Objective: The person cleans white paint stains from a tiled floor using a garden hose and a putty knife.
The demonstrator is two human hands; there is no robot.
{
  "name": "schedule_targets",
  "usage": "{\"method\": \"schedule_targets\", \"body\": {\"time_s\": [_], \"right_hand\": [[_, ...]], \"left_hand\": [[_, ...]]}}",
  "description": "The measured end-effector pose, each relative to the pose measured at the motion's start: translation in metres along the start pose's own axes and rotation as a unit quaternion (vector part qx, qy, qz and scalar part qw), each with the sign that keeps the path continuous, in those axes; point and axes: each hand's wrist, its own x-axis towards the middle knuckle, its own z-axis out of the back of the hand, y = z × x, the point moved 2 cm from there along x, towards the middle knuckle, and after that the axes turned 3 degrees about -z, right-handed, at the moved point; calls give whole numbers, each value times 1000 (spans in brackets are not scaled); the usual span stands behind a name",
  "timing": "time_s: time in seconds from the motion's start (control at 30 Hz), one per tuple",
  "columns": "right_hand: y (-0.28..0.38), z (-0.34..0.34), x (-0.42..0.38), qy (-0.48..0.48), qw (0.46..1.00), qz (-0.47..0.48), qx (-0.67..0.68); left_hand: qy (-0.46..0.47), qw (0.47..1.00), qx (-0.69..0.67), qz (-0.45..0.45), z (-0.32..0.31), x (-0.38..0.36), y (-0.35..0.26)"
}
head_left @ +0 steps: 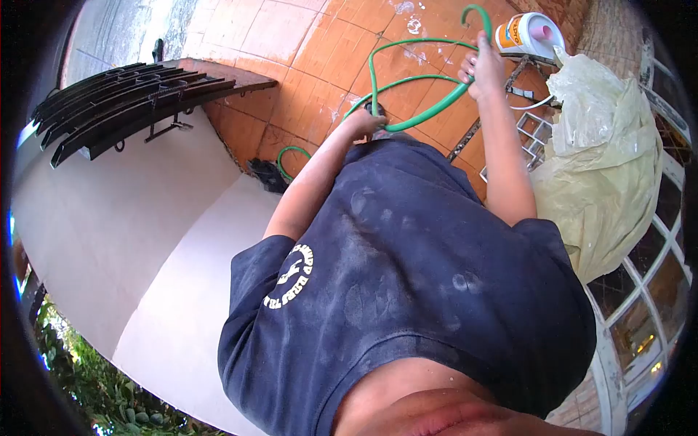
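Observation:
A green hose (429, 115) runs between my two hands in front of my waist, with loops hanging over the floor. My right hand (483, 71) is raised and closed around it, and a curved length of hose sticks up past the fingers. Close to my waist, my left hand (366, 125) is wrapped around another part of the hose; its fingers are partly hidden. More green hose (292, 154) curls beyond my left forearm, next to a black crumpled item (267, 175).
Orange floor tiles (320, 73) carry white splashes. A white bucket (529, 35), a white wire rack (534, 138) and a plastic-covered object (600, 152) stand to the right. A pale wall (138, 218) and black metal bars (131, 102) are on the left.

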Motion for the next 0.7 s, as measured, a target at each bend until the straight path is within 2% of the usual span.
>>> {"method": "schedule_targets", "body": {"time_s": [0.03, 0.1, 0.17, 0.2, 0.23, 0.27, 0.3, 0.33, 0.37, 0.4, 0.47, 0.53, 0.57, 0.63, 0.7], "right_hand": [[3, -1, -9, 1, 1000, -4, -5], [12, 3, -24, -56, 994, 58, -67], [12, 12, -32, -58, 991, 78, -92], [11, 19, -33, -60, 987, 85, -125], [13, 24, -34, -62, 981, 92, -158], [16, 27, -36, -69, 976, 105, -178], [19, 29, -35, -68, 975, 107, -183], [23, 31, -35, -75, 965, 136, -211], [27, 33, -34, -82, 954, 165, -237], [30, 38, -31, -71, 956, 172, -227], [38, 32, -36, -66, 948, 190, -245], [42, 25, -40, -63, 926, 236, -287], [41, 23, -39, -63, 925, 239, -288], [44, 16, -36, -85, 875, 328, -345], [43, 2, -48, -100, 884, 306, -340]], "left_hand": [[-12, 1000, -19, -11, 7, -3, 10], [-72, 987, -137, -43, 15, 1, 57], [-168, 938, -297, -65, 17, -9, 122], [-192, 918, -345, -28, 20, -21, 155], [-242, 830, -502, -29, 9, -28, 191], [-251, 782, -571, -18, -1, -33, 242], [-381, 882, -255, -113, -33, 19, 369], [-322, 783, -521, 105, -31, -57, 318], [-314, 881, -325, 143, -52, -60, 369], [-271, 761, -569, 153, -82, -63, 409], [-243, 753, -536, 294, -111, -98, 411], [-184, 768, -544, 285, -130, -113, 410], [-183, 768, -546, 282, -134, -114, 406], [-173, 762, -572, 249, -138, -107, 392], [-173, 758, -578, 248, -131, -95, 381]]}}
